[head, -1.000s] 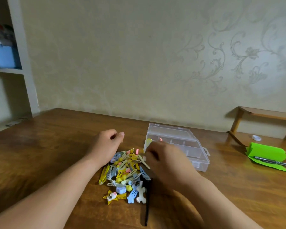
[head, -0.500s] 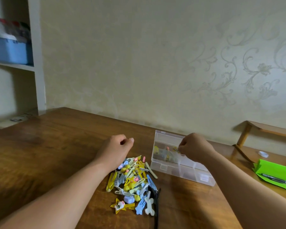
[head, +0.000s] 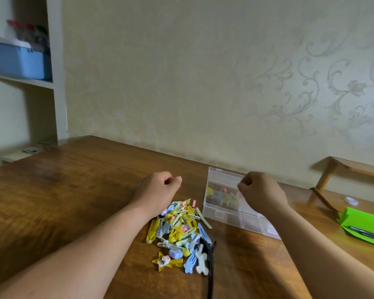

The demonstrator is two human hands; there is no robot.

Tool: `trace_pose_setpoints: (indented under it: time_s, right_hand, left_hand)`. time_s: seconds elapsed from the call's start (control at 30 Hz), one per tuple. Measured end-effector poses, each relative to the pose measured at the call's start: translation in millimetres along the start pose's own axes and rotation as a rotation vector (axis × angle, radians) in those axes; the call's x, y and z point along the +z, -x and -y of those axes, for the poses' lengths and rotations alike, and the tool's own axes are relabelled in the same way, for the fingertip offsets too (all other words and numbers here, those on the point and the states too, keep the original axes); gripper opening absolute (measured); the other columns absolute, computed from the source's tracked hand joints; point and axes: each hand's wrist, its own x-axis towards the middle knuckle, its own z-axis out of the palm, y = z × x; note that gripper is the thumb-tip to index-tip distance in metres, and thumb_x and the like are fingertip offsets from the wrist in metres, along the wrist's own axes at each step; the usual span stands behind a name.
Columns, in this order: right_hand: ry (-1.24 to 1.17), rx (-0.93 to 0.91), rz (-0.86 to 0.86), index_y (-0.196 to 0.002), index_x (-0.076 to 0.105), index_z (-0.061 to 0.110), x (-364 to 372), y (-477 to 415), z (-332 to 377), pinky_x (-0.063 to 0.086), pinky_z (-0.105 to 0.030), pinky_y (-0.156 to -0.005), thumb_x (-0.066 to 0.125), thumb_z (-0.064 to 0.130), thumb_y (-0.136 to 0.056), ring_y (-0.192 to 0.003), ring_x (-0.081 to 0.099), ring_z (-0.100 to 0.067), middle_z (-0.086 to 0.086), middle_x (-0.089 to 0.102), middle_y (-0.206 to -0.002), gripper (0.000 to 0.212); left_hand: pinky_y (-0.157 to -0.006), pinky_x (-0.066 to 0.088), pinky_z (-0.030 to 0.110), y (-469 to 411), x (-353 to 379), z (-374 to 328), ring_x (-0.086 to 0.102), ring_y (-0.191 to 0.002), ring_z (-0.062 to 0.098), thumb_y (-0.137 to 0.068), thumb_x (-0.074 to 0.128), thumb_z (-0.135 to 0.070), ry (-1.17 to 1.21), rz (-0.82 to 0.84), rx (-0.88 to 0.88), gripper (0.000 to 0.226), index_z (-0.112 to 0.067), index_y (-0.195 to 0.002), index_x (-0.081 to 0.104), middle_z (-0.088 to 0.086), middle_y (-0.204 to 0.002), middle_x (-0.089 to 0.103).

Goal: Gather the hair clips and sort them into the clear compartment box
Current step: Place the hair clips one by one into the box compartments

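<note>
The wooden table (head: 73, 190) carries everything. The clear compartment box (head: 242, 219) lies at 3 o'clock from the pile, just beside it, probably so each trip is short; its lid looks open and some clips already lie in 1 far compartment. The left hand (head: 158, 190) is curled loosely at 12 o'clock of the pile, holding nothing that I can see. The right hand (head: 260, 190) hovers over the box with fingers pinched; if it grips a clip I cannot tell. Most hair clips (head: 179, 229) are in a heap, so I judge the sorting is only started.
</note>
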Motion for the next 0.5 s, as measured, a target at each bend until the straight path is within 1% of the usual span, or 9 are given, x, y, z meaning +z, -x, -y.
trace_pose_setpoints:
  time_s: [0.1,0.17,0.23,0.27,0.3,0.33,0.37,0.43,0.5]
  right_hand:
    - [-0.164,-0.063,-0.128,-0.090,0.069,0.031,-12.7,27.6,10.2,0.056,-0.033,-0.062,0.060,0.030,-0.098,-0.071,0.066,-0.015,0.012,0.071,-0.078,0.012]
    - [-0.271,-0.147,-0.127,-0.088,0.070,0.032,-20.3,51.4,20.2,0.055,-0.028,-0.062,0.063,0.028,-0.098,-0.073,0.066,-0.009,0.014,0.071,-0.078,0.013]
    - [-0.296,-0.238,-0.038,-0.088,0.073,0.033,-23.5,74.4,29.1,0.046,-0.011,-0.060,0.065,0.028,-0.097,-0.074,0.065,0.000,0.018,0.071,-0.079,0.014]
    - [-0.283,-0.273,0.025,-0.088,0.073,0.034,-22.8,83.8,31.9,0.045,-0.009,-0.059,0.066,0.028,-0.098,-0.074,0.064,0.004,0.019,0.072,-0.080,0.014]
    - [-0.264,-0.299,0.090,-0.089,0.073,0.035,-21.3,91.6,34.0,0.044,-0.009,-0.060,0.066,0.028,-0.099,-0.074,0.064,0.006,0.020,0.072,-0.081,0.015]
    - [-0.242,-0.313,0.156,-0.090,0.074,0.036,-19.4,97.2,35.3,0.045,-0.009,-0.060,0.066,0.029,-0.101,-0.073,0.064,0.005,0.019,0.072,-0.082,0.015]
    - [-0.218,-0.317,0.223,-0.093,0.075,0.035,-17.5,101.5,36.3,0.046,-0.010,-0.060,0.065,0.031,-0.102,-0.074,0.065,0.004,0.018,0.073,-0.083,0.014]
    - [-0.174,-0.312,0.321,-0.103,0.077,0.033,-14.3,106.2,36.7,0.051,-0.014,-0.065,0.064,0.039,-0.102,-0.080,0.068,0.001,0.017,0.074,-0.091,0.015]
    - [-0.136,-0.290,0.364,-0.108,0.077,0.032,-11.5,107.9,38.2,0.057,-0.021,-0.072,0.063,0.048,-0.101,-0.084,0.068,-0.002,0.015,0.074,-0.097,0.022]
  left_hand:
    - [-0.063,0.038,0.036,0.8,-0.3,-0.4,0.052,-0.063,0.019,-0.106,0.054,-0.052,-0.001,0.005,-0.001,0.050,-0.007,-0.092,0.070,0.001,-0.065,0.054]
    - [-0.062,0.036,0.036,1.6,-0.7,-1.9,0.049,-0.062,0.019,-0.106,0.055,-0.051,-0.004,-0.002,-0.004,0.050,-0.005,-0.089,0.066,-0.001,-0.063,0.050]
    - [-0.062,0.034,0.036,2.9,-1.8,-3.3,0.048,-0.062,0.020,-0.106,0.056,-0.050,-0.017,-0.006,-0.001,0.051,-0.004,-0.085,0.062,0.000,-0.062,0.047]
    - [-0.063,0.035,0.036,4.0,-2.5,-4.1,0.050,-0.063,0.024,-0.106,0.056,-0.051,-0.022,-0.004,0.005,0.051,-0.004,-0.086,0.063,0.004,-0.063,0.050]
    - [-0.064,0.037,0.036,4.8,-3.2,-4.1,0.056,-0.066,0.030,-0.106,0.055,-0.051,-0.025,0.001,0.011,0.051,-0.005,-0.088,0.066,0.010,-0.067,0.056]
    - [-0.066,0.040,0.036,5.3,-3.5,-4.1,0.062,-0.072,0.035,-0.106,0.055,-0.052,-0.028,0.006,0.018,0.051,-0.006,-0.091,0.070,0.017,-0.075,0.064]
    - [-0.067,0.041,0.036,5.9,-3.7,-4.2,0.066,-0.078,0.036,-0.107,0.054,-0.051,-0.029,0.007,0.022,0.051,-0.006,-0.094,0.072,0.021,-0.084,0.070]
    - [-0.067,0.041,0.035,8.0,-4.1,-5.9,0.065,-0.077,0.034,-0.108,0.054,-0.050,-0.038,0.001,0.025,0.051,-0.004,-0.096,0.073,0.024,-0.092,0.072]
    - [-0.067,0.041,0.035,8.5,-3.9,-6.8,0.067,-0.080,0.037,-0.108,0.054,-0.050,-0.045,0.001,0.019,0.051,-0.004,-0.096,0.073,0.024,-0.092,0.072]
